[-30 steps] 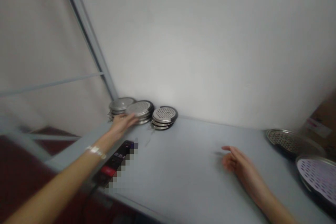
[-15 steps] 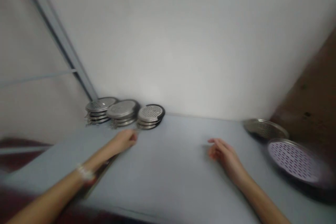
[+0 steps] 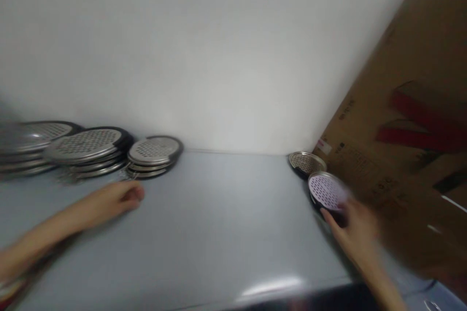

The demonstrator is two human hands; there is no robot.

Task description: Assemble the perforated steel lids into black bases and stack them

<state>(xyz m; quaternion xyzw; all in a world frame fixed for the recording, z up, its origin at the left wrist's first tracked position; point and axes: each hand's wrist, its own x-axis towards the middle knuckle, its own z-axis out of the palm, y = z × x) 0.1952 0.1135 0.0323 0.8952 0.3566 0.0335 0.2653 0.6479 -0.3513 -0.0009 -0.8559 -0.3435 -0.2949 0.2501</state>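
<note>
My right hand (image 3: pixel 355 226) is at a lavender round plate with many slots (image 3: pixel 326 190), which looks like a flat grater with a black edge. The thumb lies along its near edge and the blurred fingers reach over its right side. Just behind it a silver perforated round plate (image 3: pixel 306 163) lies near the wall. My left hand (image 3: pixel 122 197) hovers over the table with its fingers curled in, and I see nothing in them. Closest to it is a small stack of silver perforated round plates with black edges (image 3: pixel 155 150).
Farther left stand a middle stack of larger perforated plates (image 3: pixel 87 146) and another stack (image 3: pixel 32 138), cut by the frame edge. The grey table (image 3: pixel 222 223) meets a white wall (image 3: pixel 233 58). A brown cardboard box (image 3: pixel 394 155) with red markings borders the right side.
My view has swung to the right, showing more of the cardboard box. My right hand has gone from over the bare table to the lavender plate. My left hand stays curled near the stacks.
</note>
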